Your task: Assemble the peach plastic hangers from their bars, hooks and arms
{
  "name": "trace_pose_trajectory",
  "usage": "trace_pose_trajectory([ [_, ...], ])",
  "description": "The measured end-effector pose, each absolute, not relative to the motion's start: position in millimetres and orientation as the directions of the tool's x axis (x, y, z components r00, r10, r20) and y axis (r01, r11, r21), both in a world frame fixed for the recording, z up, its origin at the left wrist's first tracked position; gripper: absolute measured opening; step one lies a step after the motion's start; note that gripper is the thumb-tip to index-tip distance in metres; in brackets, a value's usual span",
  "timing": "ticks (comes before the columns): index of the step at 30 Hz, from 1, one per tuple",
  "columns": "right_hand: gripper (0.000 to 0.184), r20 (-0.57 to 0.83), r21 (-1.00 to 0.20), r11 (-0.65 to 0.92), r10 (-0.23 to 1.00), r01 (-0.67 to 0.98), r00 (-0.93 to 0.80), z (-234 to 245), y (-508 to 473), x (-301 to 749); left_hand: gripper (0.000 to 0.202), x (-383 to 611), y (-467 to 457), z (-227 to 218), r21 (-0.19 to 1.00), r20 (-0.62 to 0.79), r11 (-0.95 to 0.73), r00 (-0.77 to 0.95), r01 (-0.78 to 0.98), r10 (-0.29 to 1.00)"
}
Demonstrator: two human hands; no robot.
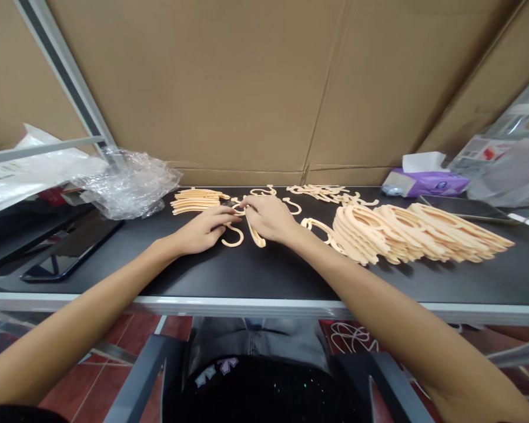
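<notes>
My right hand [270,218] is closed around a peach plastic hanger body [257,235], whose lower end sticks out below the fingers. Close beside it, my left hand [206,229] has its fingers bent over the shaft of a peach hanger hook [240,237]; the curved end shows below the thumb. The fingers hide where hook and hanger body meet, if they do. More loose hooks [295,207] lie just beyond and to the right of my right hand. Behind my left hand is a stack of peach hanger pieces [194,201].
A long row of overlapping hanger bodies [379,232] lies at right, with a pile of hooks [330,192] behind. Further right stands a purple tissue pack [432,181]. Crumpled clear plastic [130,182] and a dark phone [73,249] are at left. Cardboard [229,88] walls the back.
</notes>
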State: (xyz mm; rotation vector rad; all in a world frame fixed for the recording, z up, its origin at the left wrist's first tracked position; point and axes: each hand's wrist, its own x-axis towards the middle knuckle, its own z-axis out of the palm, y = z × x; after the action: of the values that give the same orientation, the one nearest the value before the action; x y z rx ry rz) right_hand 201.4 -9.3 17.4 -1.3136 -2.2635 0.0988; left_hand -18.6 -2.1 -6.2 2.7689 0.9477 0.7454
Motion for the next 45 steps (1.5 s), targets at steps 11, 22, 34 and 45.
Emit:
trace_pose_trajectory([
  [11,0.033,0.291,-0.128,0.367,0.902,0.922,-0.318,31.2,-16.3,205.4,0.031,-23.0,-3.2,0.6,0.239,0.380,-0.729,0.629,0.642,0.679],
  [22,0.028,0.072,-0.525,0.645,0.684,0.555,-0.726,42.1,-19.2,213.4,0.040,-18.5,-3.5,10.4,0.928,0.296,-0.329,0.190,0.175,0.936],
  [34,0.007,0.188,-0.339,0.694,0.711,0.635,-0.677,34.3,-24.5,206.7,0.036,-16.4,-6.1,7.2,0.947,0.214,-0.264,0.253,0.183,0.944],
  [45,0.008,0.374,-0.236,0.611,0.775,0.756,-0.510,19.4,-15.8,201.0,0.035,-14.6,-4.4,1.7,0.874,0.306,-0.385,0.279,0.298,0.910],
])
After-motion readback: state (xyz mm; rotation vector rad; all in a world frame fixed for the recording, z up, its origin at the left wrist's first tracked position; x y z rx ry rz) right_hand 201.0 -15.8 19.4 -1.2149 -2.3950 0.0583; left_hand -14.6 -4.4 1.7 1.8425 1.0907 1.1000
